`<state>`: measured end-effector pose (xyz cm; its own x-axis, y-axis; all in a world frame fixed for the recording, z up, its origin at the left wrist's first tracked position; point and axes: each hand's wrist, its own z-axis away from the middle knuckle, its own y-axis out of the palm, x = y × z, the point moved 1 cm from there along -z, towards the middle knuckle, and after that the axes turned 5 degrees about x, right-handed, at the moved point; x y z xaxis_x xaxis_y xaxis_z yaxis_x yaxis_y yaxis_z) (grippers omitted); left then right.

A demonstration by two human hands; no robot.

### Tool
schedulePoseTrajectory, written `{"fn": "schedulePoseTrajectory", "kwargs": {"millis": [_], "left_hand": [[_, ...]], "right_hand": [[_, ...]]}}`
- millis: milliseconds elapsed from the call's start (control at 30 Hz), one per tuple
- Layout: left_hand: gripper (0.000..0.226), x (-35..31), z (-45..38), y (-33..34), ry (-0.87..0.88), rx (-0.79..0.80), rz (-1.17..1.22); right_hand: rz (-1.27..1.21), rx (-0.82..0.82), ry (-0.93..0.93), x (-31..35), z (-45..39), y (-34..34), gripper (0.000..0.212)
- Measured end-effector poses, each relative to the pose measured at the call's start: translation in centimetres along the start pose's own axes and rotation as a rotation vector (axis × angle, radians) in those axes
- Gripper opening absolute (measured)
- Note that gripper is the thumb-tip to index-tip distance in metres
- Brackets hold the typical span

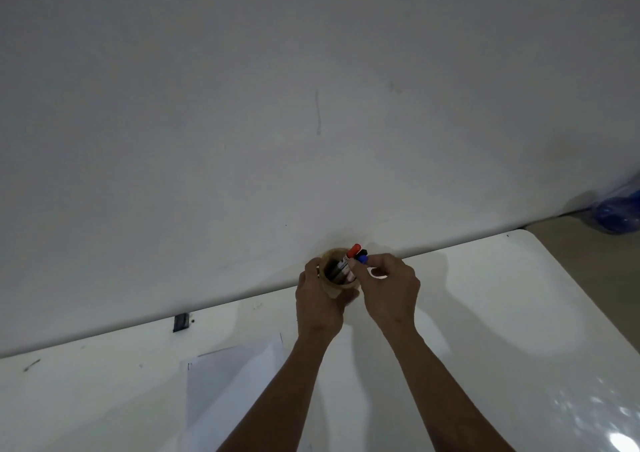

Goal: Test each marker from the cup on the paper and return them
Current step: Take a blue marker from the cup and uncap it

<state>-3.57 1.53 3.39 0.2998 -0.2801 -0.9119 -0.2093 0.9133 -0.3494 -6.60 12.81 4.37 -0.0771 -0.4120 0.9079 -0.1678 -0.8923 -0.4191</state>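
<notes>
A brown cup (335, 287) stands at the far edge of the white table (502, 313), just against the wall (242, 105). The left hand (320, 301) wraps around the cup's left side, its fingers closed on the cup wall. Several markers stand in the cup, leaning toward the right rim: a red-capped marker (354, 251) sticks up highest, a black-capped one (362, 253) sits just beside it, and a blue-capped marker (362, 260) is lowest. The right hand (391, 287) is at the cup's right rim, with its fingers (372, 261) pinched closed on the blue-capped marker's top.

A sheet of white paper (235, 382) lies toward the near edge of the table, left of the left forearm, apart from the cup; part of it is covered by that forearm. A small dark clip-like object (181, 322) sits at the far edge, well to the left of the cup. Beyond the table's far right corner, a blue plastic bag (618, 212) rests on the floor by the wall.

The table surface to the right of the hands is bare out to the rounded far right corner, and the stretch between the dark object and the cup is also open. Both forearms reach from the near edge across the middle.
</notes>
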Motion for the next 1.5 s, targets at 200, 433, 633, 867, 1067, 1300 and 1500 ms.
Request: {"fn": "schedulePoseTrajectory", "kwargs": {"millis": [200, 433, 633, 867, 1067, 1300, 1500], "left_hand": [[0.057, -0.2, 0.1, 0.0, -0.011, 0.037, -0.026], [0.091, 1.0, -0.1, -0.9, -0.078, 0.058, -0.205], [0.034, 0.5, 2.6, -5.6, -0.063, -0.048, -0.121], [0.027, -1.0, 8.6, -13.7, -0.072, 0.008, 0.256], [0.014, 1.8, 13.2, -19.6, -0.065, -0.020, 0.338], [0.018, 5.9, 17.0, -24.9, -0.148, -0.150, 0.683], [0.013, 7.5, 19.4, -26.8, -0.089, -0.067, 0.565]], "right_hand": [[-0.221, -0.075, -0.037, 2.4, 0.5, -2.4, 0.014], [-0.553, -0.097, 0.031, 4.2, 0.5, -4.2, 0.005], [-0.570, 0.081, 0.216, 4.8, 4.2, -2.3, 0.020], [-0.367, 0.416, 0.154, 6.0, 12.1, 2.2, 0.022], [-0.233, 0.566, 0.005, 8.8, 17.8, 4.5, 0.013], [-0.247, 0.627, 0.064, 8.8, 22.7, 5.5, 0.023], [-0.815, 0.500, 0.337, 10.5, 25.2, 7.2, 0.023]]}}
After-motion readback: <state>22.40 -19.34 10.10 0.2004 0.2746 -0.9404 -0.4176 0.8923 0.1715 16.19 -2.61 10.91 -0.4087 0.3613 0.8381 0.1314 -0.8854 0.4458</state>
